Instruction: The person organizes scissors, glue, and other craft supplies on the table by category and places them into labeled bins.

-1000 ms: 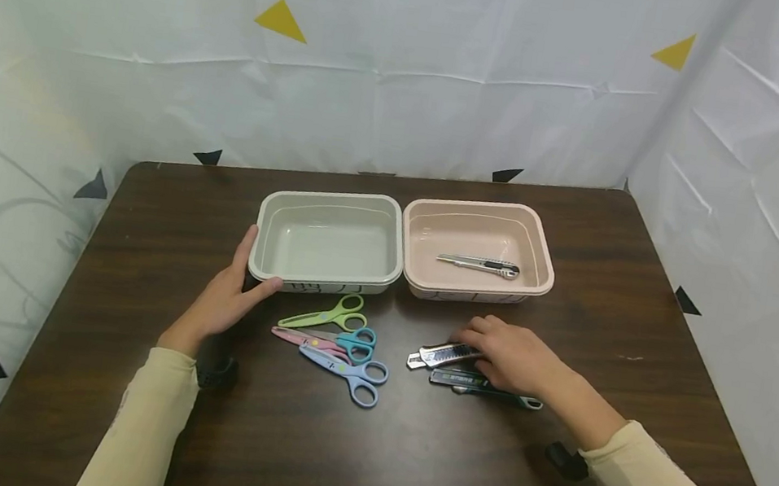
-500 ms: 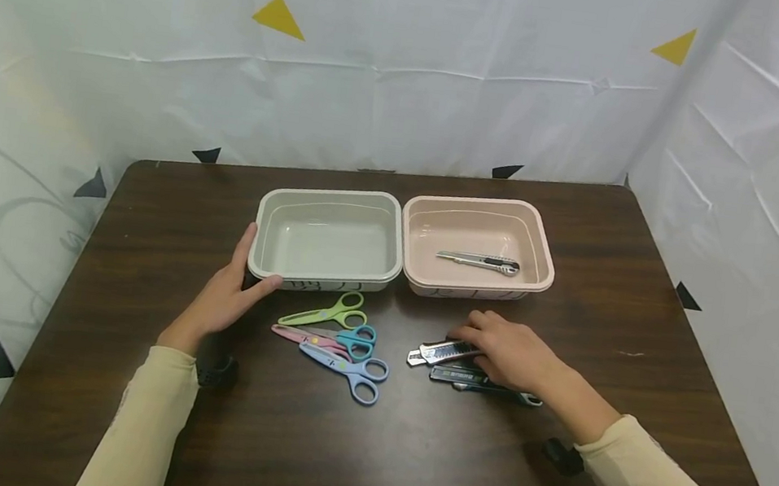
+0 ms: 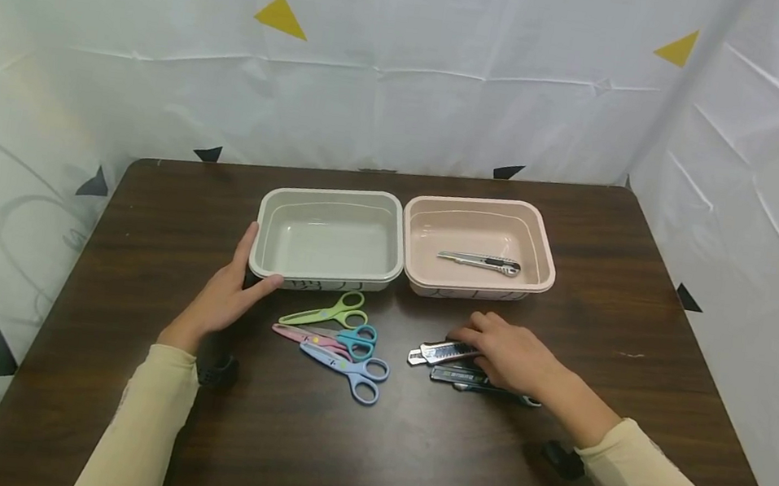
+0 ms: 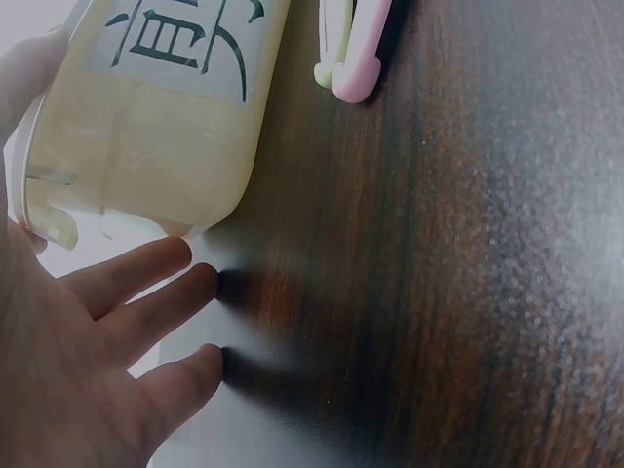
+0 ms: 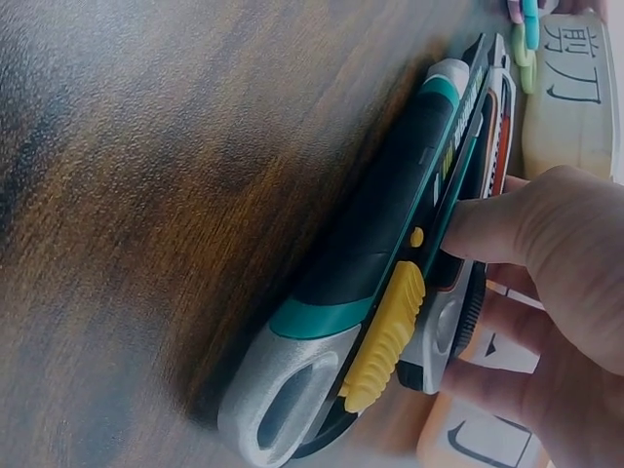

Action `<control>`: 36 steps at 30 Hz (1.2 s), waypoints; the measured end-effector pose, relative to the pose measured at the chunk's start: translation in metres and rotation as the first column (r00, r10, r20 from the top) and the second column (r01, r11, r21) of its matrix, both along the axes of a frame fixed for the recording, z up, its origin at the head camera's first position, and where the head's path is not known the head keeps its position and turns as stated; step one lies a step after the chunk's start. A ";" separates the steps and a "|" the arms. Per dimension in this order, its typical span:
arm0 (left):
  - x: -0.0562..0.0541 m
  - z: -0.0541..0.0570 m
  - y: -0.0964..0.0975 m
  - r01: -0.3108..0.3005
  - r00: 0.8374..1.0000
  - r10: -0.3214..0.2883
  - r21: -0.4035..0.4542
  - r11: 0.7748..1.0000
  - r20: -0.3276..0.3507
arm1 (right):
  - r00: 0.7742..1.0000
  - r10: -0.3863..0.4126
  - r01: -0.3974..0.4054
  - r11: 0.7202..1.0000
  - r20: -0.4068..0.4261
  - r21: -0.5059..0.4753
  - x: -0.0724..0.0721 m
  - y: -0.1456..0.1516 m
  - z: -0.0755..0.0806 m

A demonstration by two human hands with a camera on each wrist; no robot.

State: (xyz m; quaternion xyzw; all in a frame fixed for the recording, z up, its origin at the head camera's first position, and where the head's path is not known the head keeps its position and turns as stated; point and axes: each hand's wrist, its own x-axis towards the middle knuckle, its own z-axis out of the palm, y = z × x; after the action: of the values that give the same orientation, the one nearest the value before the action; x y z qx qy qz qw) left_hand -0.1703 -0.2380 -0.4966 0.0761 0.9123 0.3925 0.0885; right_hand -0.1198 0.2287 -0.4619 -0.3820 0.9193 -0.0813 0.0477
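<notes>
My left hand (image 3: 223, 299) spans the front left corner of the grey-green bin (image 3: 304, 277), thumb at its front and fingers along its side. In the left wrist view the fingers are spread, some fingertips near the tabletop. My right hand (image 3: 511, 353) pinches a silver and black utility knife (image 3: 432, 354) between thumb and fingers, low over the table. Beside it, in the right wrist view, lies a black and teal utility knife (image 5: 341, 234) with a yellow slider. Another silver utility knife (image 3: 479, 262) lies in the pink bin (image 3: 417, 275).
In front of the grey-green bin lie several scissors: green scissors (image 3: 324, 315), teal-handled scissors (image 3: 359, 341), pink scissors (image 3: 292, 334) and blue scissors (image 3: 344, 366). The two bins stand side by side. White sheeting (image 3: 438, 102) encloses the back and sides of the table (image 3: 331, 465).
The right hand shifts very slightly left and back while at the utility knives. The left hand stays at the bin's corner. The scissors and bins keep their places.
</notes>
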 end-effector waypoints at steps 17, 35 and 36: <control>0.001 0.001 0.001 0.008 1.000 -0.008 -0.002 1.000 0.008 | 1.000 -0.007 0.007 1.000 0.016 0.028 0.001 -0.001 0.002; 0.001 0.001 0.000 0.007 1.000 -0.007 0.010 1.000 -0.002 | 1.000 0.005 -0.005 1.000 -0.010 -0.012 0.003 0.001 0.007; 0.000 0.001 0.000 0.006 1.000 -0.006 0.010 1.000 -0.002 | 1.000 0.005 -0.005 1.000 -0.017 -0.015 0.003 0.001 0.008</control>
State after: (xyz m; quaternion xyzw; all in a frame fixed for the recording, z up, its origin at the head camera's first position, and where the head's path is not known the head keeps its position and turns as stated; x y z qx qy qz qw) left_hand -0.1700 -0.2378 -0.4960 0.0795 0.9101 0.3969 0.0883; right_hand -0.1170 0.2299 -0.4538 -0.3853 0.9181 -0.0850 0.0373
